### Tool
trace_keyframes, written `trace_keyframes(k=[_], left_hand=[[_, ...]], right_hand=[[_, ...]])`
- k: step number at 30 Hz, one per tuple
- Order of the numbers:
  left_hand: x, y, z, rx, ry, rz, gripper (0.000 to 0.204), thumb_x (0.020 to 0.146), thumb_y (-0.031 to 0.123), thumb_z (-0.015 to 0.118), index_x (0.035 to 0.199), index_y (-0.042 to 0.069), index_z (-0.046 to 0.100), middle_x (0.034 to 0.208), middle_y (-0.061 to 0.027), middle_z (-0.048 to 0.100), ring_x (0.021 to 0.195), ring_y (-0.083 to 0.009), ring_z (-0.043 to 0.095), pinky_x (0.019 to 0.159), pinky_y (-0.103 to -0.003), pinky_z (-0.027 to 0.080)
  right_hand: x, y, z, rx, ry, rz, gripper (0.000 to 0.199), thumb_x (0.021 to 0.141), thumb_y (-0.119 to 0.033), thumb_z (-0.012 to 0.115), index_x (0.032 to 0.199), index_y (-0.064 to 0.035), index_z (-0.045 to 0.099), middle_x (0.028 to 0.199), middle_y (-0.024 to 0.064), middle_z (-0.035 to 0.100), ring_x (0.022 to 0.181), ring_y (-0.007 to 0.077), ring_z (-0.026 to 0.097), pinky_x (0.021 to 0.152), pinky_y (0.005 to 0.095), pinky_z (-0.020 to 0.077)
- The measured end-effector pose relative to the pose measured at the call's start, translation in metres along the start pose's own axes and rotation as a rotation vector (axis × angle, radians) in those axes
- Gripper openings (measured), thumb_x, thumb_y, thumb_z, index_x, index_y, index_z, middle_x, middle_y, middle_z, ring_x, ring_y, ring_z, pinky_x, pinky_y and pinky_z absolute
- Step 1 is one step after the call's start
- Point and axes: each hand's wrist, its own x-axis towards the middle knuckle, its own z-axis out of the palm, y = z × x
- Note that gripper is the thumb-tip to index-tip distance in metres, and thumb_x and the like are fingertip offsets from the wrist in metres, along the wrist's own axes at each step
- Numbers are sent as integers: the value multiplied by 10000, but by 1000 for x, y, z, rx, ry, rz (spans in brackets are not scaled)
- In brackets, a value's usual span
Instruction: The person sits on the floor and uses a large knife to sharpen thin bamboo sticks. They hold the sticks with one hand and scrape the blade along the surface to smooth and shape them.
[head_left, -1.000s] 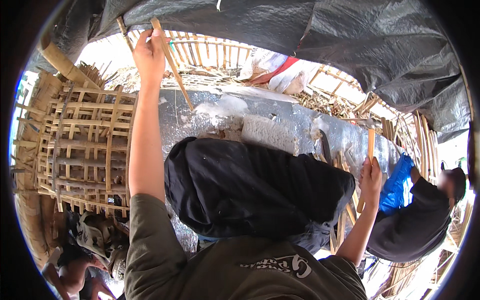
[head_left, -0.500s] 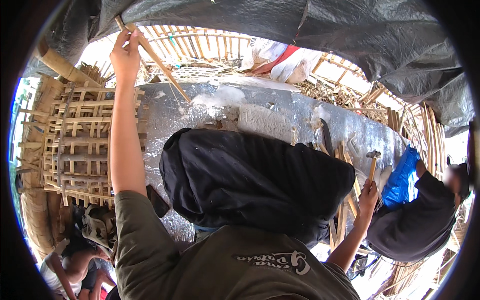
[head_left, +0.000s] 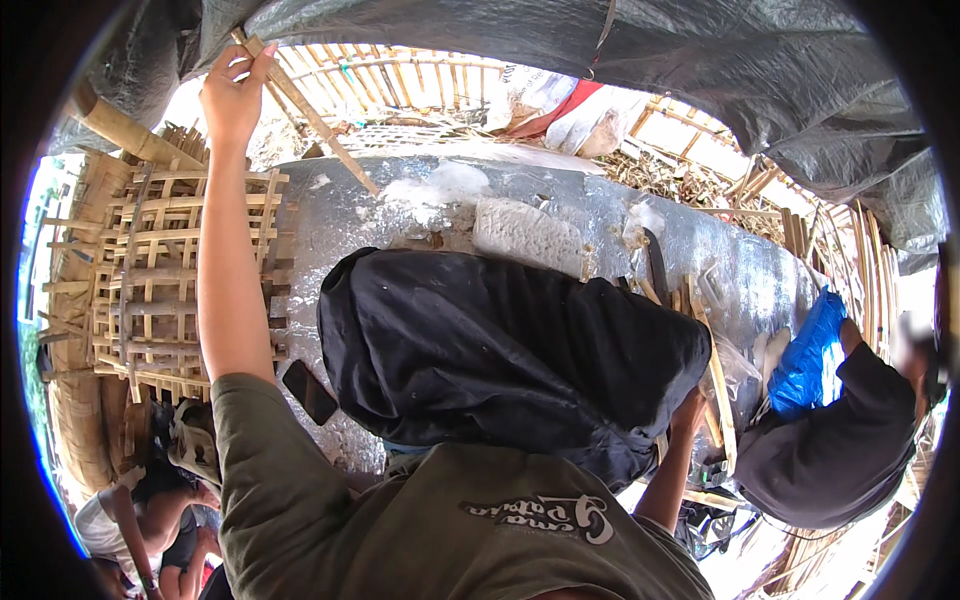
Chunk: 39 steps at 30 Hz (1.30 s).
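One stick (head_left: 322, 128) pinched by left hand (head_left: 234, 98), black cloth (head_left: 505, 350) partly hiding right hand (head_left: 688, 410), grip unclear

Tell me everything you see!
Stick: one, tan, upper left
Plastic sheet: one, black, top
Sacks: some, white and red, top
Bamboo lattice: one, tan, left
Cloth: one, black, middle
Phone: one, dark, left of cloth
Surface: one, grey, behind cloth
Wood strips: several, tan, right
Bag: one, blue, right
Co-worker: one, dark clothes, right
Person: at least one, white top, lower left
Shirt: one, olive, bottom
Left hand: one, bare, holding stick
Right hand: one, bare, beside cloth
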Motion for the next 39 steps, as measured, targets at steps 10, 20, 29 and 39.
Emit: trace_keyframes(k=[10,20,29,39], left_hand=[[-1,6,11,-26,-50,-2,472,851,459,772,1007,28,657,882,-109,759,695,-74,638,597,-242,456],[2,16,18,33,-67,15,653,879,461,738,1267,-49,609,1023,-163,742,857,-130,680,746,-270,502],[9,-11,7,-2,-108,-18,548,919,428,693,1301,42,624,1053,-113,742,839,-151,686,776,-295,517],[-14,25,-7,-55,-107,0,547,904,416,727,1316,70,631,1002,-84,759,884,-118,715,769,-244,512]], right_hand=[[-1,38,57,-55,-41,8,341,987,-233,433,1029,2,677,935,258,696,830,438,686,678,520,541],[6,101,109,330,113,162,362,997,-252,419,1096,-10,670,962,258,697,849,432,687,704,524,545],[14,79,101,268,110,137,344,992,-243,433,1092,-11,667,957,254,698,846,425,688,703,515,544],[30,57,93,239,92,115,325,987,-232,447,1088,-11,663,951,248,699,843,416,690,701,505,543]])
